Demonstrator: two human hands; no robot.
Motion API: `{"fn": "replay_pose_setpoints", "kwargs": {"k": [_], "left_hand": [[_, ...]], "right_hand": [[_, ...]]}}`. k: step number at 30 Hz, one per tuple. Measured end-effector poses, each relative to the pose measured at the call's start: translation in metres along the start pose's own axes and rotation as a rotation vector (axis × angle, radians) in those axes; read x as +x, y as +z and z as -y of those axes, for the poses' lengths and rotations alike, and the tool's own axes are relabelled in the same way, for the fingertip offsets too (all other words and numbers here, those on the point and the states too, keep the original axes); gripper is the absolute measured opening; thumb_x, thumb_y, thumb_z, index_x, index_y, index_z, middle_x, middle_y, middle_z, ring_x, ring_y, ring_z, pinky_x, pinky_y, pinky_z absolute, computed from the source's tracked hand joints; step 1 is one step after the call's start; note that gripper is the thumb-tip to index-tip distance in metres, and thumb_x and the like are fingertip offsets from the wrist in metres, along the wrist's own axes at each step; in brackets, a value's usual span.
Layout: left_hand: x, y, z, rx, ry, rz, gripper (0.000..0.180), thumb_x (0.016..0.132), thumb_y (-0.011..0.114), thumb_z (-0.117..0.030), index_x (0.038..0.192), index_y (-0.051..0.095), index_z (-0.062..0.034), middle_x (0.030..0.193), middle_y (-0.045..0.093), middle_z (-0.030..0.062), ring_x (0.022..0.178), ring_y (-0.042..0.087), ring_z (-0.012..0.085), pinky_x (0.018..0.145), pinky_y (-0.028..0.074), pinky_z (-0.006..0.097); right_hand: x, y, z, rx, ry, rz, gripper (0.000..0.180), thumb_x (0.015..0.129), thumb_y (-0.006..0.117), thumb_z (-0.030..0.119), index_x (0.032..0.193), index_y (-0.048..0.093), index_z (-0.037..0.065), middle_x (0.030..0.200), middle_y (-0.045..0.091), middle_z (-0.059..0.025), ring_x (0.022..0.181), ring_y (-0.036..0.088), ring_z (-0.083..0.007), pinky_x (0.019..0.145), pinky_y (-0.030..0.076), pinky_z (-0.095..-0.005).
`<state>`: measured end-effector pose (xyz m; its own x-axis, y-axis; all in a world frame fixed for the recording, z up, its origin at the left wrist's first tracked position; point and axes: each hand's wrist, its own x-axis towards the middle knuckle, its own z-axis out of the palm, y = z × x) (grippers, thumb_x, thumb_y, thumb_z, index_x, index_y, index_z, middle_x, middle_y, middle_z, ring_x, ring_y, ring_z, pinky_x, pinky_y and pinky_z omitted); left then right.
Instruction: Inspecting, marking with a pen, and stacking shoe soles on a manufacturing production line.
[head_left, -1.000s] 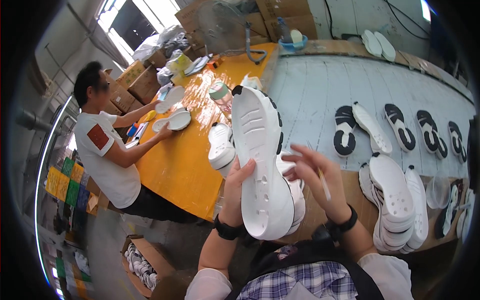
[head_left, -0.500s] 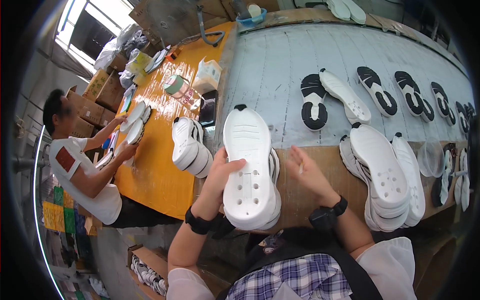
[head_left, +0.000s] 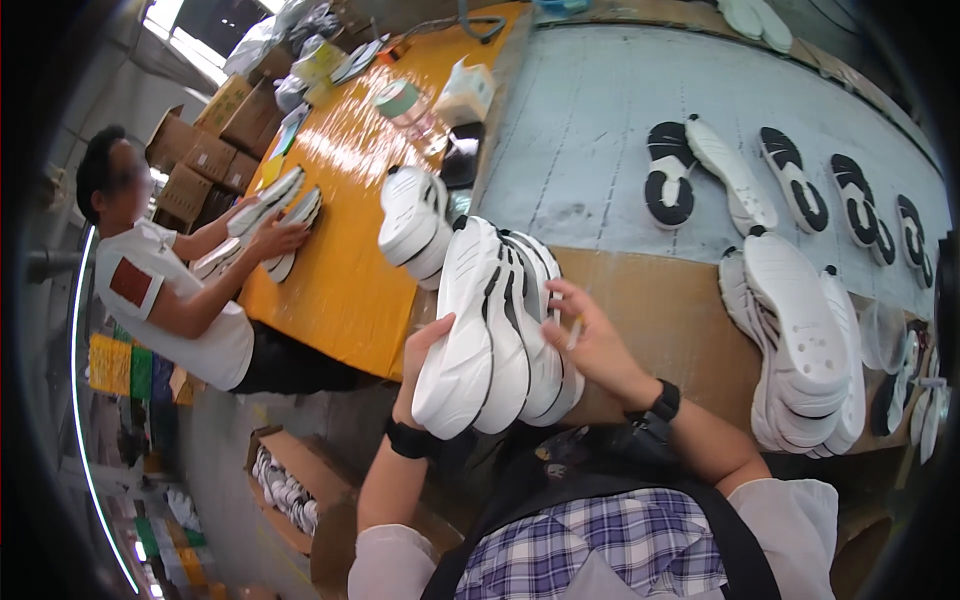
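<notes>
A bundle of several white shoe soles with black lines along their sidewalls stands tilted on its side in front of me. My left hand grips the bundle's left side, its thumb along the outer sole. At the right side, my right hand has bent fingers against the rearmost soles. A small pale thing shows between its fingers, too small to make out. Just beyond the bundle, another stack of white soles sits by the orange table's edge. To my right stands a further stack of white soles.
Black-and-white soles lie in a row on the grey work surface. On the orange table are a jar, a tissue pack and a dark phone-like slab. A co-worker handles soles at left. An open carton stands below.
The bundle has turned from showing a flat inner face to showing its sidewalls. My right hand has come in against it. My view has shifted, and the co-worker's soles have been tilted.
</notes>
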<state>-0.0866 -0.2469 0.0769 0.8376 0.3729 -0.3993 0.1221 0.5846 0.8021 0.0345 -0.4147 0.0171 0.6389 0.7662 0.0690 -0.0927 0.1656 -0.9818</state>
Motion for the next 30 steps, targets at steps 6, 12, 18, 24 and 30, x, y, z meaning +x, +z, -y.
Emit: {"fn": "replay_pose_setpoints", "kwargs": {"k": [6,12,18,24,30], "left_hand": [[-0.022,-0.036,0.037,-0.228,0.175,-0.042,0.037,0.087,0.046,-0.017,0.116,0.047,0.0058,0.106,0.058,0.0166,0.092,0.059,0.0247,0.084,0.047,0.035],[-0.029,-0.054,0.047,-0.33,0.146,0.002,0.035,0.089,0.046,-0.016,0.117,0.047,0.0037,0.108,0.058,0.0145,0.094,0.058,0.0221,0.084,0.047,0.034],[-0.04,-0.044,0.07,-0.452,0.024,0.077,0.033,0.09,0.045,-0.015,0.118,0.047,0.0016,0.109,0.057,0.0124,0.097,0.058,0.0195,0.085,0.047,0.034],[-0.023,-0.027,0.065,-0.387,-0.031,0.187,0.031,0.091,0.044,-0.015,0.118,0.047,-0.0004,0.111,0.057,0.0103,0.099,0.057,0.017,0.086,0.047,0.033],[0.0,-0.009,0.018,0.214,0.258,0.449,0.045,0.081,0.06,-0.001,0.122,0.044,-0.0047,0.126,0.047,0.0093,0.114,0.047,0.0178,0.095,0.037,0.033]], "right_hand": [[0.015,0.001,-0.009,0.273,0.481,-0.138,0.048,0.087,0.055,0.036,0.122,0.044,0.005,0.104,0.051,-0.0037,0.093,0.047,-0.0108,0.071,0.042,-0.0252],[0.014,-0.009,-0.011,0.07,0.372,0.092,0.043,0.091,0.047,0.035,0.123,0.048,0.006,0.119,0.049,-0.0025,0.089,0.045,-0.0091,0.074,0.037,-0.0214],[-0.001,-0.005,0.007,0.343,0.294,0.057,0.044,0.093,0.044,0.027,0.13,0.038,0.004,0.125,0.048,-0.015,0.105,0.052,-0.0192,0.091,0.041,-0.0295],[-0.006,-0.042,0.061,0.111,0.195,0.058,0.043,0.094,0.042,0.028,0.127,0.042,0.001,0.113,0.056,-0.0175,0.097,0.057,-0.0182,0.087,0.043,-0.0274],[-0.009,-0.072,0.104,0.065,0.114,-0.034,0.04,0.094,0.042,0.026,0.121,0.048,-0.003,0.101,0.063,-0.0137,0.093,0.06,-0.0167,0.085,0.045,-0.0267]]}}
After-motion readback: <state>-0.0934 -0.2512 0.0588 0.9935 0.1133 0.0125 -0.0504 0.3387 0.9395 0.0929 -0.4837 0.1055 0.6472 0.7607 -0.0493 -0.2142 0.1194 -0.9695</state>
